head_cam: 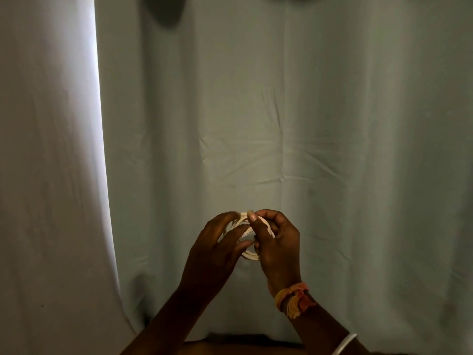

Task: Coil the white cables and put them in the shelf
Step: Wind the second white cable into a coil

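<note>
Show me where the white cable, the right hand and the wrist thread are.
white cable (249, 256), head view, lower loop of coil.
right hand (277, 245), head view, back of hand.
wrist thread (294, 299), head view, orange band.

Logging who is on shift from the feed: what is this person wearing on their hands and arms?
Both forearms are bare, with no sleeves or gloves in view. The left hand wears nothing visible. The right hand has an orange and yellow thread wristband with a pale tassel at the wrist, and further up that forearm a thin white bangle.

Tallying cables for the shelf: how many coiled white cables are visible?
1: a coiled white cable held between the left hand and right hand. Others may be out of view.
</note>
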